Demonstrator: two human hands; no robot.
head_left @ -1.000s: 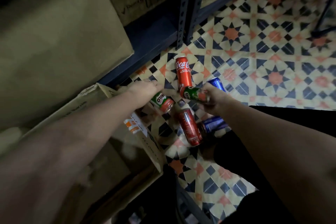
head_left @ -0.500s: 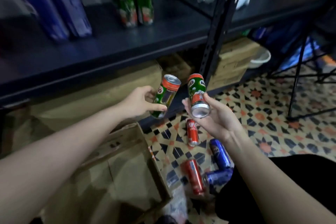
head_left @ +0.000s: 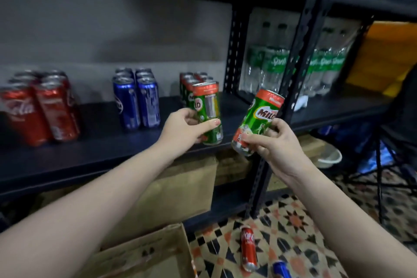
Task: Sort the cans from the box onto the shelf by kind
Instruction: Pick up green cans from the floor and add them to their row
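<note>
Moved: both cans lifted from over the floor to the shelf (head_left: 94, 153).
Left hand (head_left: 187, 126): grasps upright Milo can (head_left: 208, 113).
Right hand (head_left: 270, 142): grasps tilted Milo can (head_left: 259, 117).
Handling: probably rigid, slick; grip mid-body.

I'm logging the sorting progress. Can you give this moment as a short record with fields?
left hand: holds a green Milo can upright, over the shelf
right hand: holds a second Milo can, tilted
shelf groups: red cola cans, blue cans, green Milo cans
floor: red can, blue can

Cola cans (head_left: 42, 108) left on shelf (head_left: 101, 149), Milo cans (head_left: 191, 88) right.
</note>
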